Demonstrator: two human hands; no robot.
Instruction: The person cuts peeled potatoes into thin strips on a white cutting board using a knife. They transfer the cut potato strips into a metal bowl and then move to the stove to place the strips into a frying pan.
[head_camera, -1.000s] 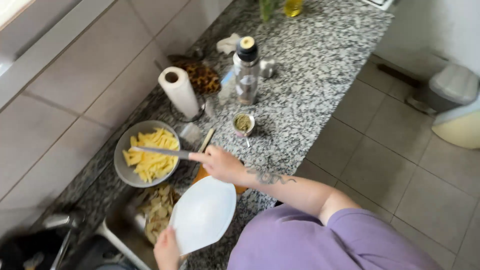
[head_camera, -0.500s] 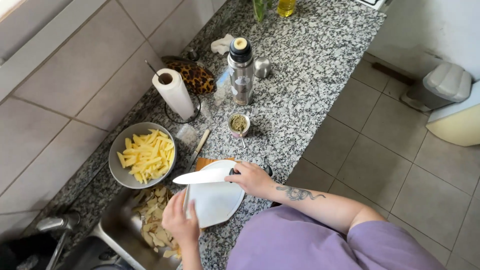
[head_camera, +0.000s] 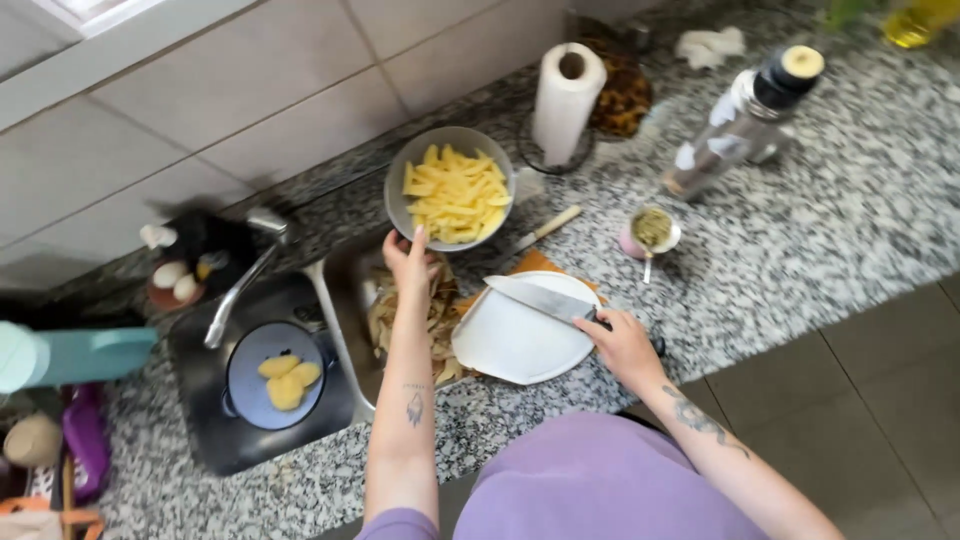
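Speckled granite bench (head_camera: 800, 250) under a tiled wall, sink (head_camera: 200, 450) set into it at the left with a chrome tap (head_camera: 240, 285) leaning over; we're looking straight down on it all. Left hand (head_camera: 410, 262) is up at the near rim of the grey bowl (head_camera: 400, 190), fingers stretched out flat and open, fingertips touching the rim; that bowl is heaped with pale yellow potato sticks (head_camera: 455, 195) and sits at the back of the bench, just beside the paper towel roll (head_camera: 565, 95). Right hand (head_camera: 622, 345) is closed round the handle of a big knife (head_camera: 540, 298); the blade lies flat across the white plate (head_camera: 510, 345), tip pointing left. The plate rests at the bench's front edge, over an orange board (head_camera: 535, 263) that peeks out behind it. Between the two hands, a pile of potato peelings (head_camera: 440, 310) in a metal tray (head_camera: 345, 300) beside the sink. Down in the sink, a dark pan (head_camera: 240, 385) holding a few peeled potato pieces (head_camera: 285, 380). Further right, a small cup (head_camera: 652, 232) with a green herb filling and a metal straw, and a steel flask (head_camera: 745, 120) lying tilted in view; a wooden-handled tool (head_camera: 545, 228) lies between bowl and cup.
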